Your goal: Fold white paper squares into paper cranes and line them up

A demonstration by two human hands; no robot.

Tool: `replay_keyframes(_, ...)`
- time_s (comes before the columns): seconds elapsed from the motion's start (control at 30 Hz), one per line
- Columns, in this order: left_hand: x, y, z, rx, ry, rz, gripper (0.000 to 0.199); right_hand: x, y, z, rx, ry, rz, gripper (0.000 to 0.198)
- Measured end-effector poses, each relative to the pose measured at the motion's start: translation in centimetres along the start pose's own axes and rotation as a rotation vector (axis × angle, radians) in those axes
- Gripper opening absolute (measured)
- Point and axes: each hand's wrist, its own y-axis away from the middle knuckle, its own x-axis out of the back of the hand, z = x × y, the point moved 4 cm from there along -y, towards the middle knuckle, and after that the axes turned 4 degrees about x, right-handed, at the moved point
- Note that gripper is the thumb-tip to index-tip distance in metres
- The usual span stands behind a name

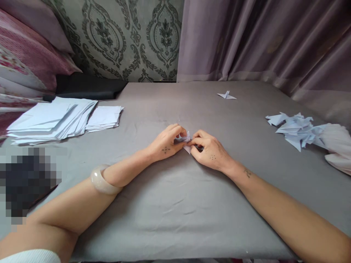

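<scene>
A small piece of folded white paper [187, 149] is held between my two hands over the middle of the grey cloth. My left hand [168, 143] pinches it from the left, thumb and fingers closed on it. From the right, my right hand [208, 149] grips the same paper with its fingertips. A pointed tip of the paper stands up between the hands, and a corner points down below them. My fingers hide much of its shape. A pale bangle [102, 180] circles my left forearm.
Stacks of white paper sheets [46, 120] and smaller squares [104, 117] lie at the left, near a black folded item [90, 87]. Several folded paper birds [298, 128] are heaped at the right beside pale fabric [338, 146]. One folded paper bird [227, 95] stands farther back.
</scene>
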Motion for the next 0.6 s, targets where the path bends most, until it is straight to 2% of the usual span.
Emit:
replay_keyframes(0.1,-0.3,-0.3,-0.2,0.032,0.003,-0.050,0.008,0.2,-0.2,0.1,-0.013,-0.036,-0.002,0.018)
replay_keyframes(0.27,-0.7,-0.7,-1.2,0.138,-0.001,-0.101,0.009,0.7,-0.5,1.1,-0.165,-0.127,0.094,0.016)
replay_keyframes(0.37,-0.7,-0.7,-1.3,0.126,-0.020,-0.100,0.012,0.3,-0.7,1.1,-0.131,-0.090,0.054,0.016)
replay_keyframes(0.5,-0.5,-0.6,-0.8,0.053,-0.093,-0.015,0.014,-0.1,-0.9,1.1,-0.098,-0.009,0.012,0.015)
replay_keyframes(0.6,-0.5,-0.6,-1.0,0.091,-0.075,-0.027,0.014,-0.2,-1.0,1.2,-0.086,0.053,-0.013,0.017)
